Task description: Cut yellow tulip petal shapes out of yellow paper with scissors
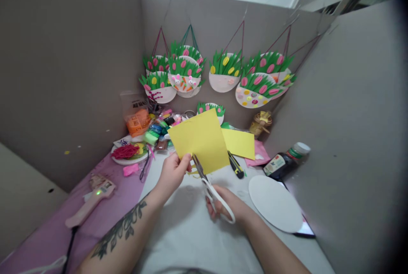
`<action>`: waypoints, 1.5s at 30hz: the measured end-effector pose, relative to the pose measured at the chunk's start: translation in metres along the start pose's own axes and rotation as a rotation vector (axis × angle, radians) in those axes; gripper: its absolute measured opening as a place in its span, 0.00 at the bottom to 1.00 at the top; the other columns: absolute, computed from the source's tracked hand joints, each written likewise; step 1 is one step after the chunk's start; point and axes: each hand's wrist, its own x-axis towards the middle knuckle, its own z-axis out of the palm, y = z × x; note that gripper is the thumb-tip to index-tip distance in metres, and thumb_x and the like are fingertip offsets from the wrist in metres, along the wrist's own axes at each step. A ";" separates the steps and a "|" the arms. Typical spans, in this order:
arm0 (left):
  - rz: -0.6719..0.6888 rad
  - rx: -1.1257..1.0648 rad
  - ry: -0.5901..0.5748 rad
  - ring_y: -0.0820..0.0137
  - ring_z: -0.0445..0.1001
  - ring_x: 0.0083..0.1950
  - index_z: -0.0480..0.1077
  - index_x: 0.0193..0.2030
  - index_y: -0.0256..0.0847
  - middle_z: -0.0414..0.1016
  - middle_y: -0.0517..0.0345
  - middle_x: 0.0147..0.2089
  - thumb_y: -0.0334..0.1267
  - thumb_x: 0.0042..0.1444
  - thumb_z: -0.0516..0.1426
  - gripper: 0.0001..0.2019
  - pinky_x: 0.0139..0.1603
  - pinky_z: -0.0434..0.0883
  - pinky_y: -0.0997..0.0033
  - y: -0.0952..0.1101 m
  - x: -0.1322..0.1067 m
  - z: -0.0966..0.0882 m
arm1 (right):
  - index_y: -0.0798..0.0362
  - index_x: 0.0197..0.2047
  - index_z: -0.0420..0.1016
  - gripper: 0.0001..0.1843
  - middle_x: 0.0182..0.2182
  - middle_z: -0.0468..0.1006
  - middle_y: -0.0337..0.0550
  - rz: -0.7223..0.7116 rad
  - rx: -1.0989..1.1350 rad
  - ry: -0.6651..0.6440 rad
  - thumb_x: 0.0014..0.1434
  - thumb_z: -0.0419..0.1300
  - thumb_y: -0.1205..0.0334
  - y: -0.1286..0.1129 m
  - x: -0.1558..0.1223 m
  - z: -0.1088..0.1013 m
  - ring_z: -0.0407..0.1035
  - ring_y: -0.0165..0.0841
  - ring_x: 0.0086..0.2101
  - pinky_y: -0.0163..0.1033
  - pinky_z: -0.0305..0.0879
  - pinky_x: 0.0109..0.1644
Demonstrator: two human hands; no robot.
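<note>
My left hand (174, 173) pinches the lower left corner of a yellow paper sheet (199, 140) and holds it up over the table. My right hand (228, 206) grips white-handled scissors (212, 193), fingers through the loops. The blades point up and away into the sheet's bottom edge, just right of my left thumb. A thin yellow strip hangs below the cut.
A second yellow sheet (239, 143) and a utility knife (236, 165) lie behind. A white paper plate (274, 204) and a dark bottle (283, 161) sit right. A pink glue gun (91, 201) lies left on purple cloth. Craft supplies (153, 131) and hanging plate baskets (223, 74) line the grey partition.
</note>
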 end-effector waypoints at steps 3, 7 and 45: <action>-0.016 -0.011 -0.053 0.75 0.63 0.22 0.66 0.23 0.37 0.69 0.60 0.20 0.47 0.57 0.51 0.18 0.24 0.59 0.76 0.003 0.000 0.001 | 0.54 0.30 0.64 0.10 0.22 0.70 0.36 0.020 -0.005 0.018 0.40 0.58 0.66 -0.001 0.001 -0.001 0.66 0.27 0.20 0.33 0.64 0.25; -0.023 -0.010 -0.128 0.75 0.62 0.22 0.65 0.22 0.37 0.68 0.61 0.20 0.43 0.57 0.50 0.16 0.24 0.59 0.76 0.004 -0.001 0.003 | 0.54 0.30 0.64 0.11 0.21 0.69 0.35 0.043 0.012 0.048 0.38 0.56 0.67 0.000 0.004 -0.003 0.66 0.27 0.19 0.32 0.63 0.23; -0.030 -0.015 -0.186 0.75 0.61 0.22 0.61 0.21 0.39 0.62 0.65 0.19 0.40 0.53 0.50 0.12 0.24 0.58 0.76 0.012 0.001 -0.006 | 0.53 0.29 0.63 0.10 0.20 0.69 0.34 -0.051 -0.054 0.057 0.39 0.57 0.67 0.008 0.004 -0.013 0.63 0.26 0.20 0.31 0.59 0.23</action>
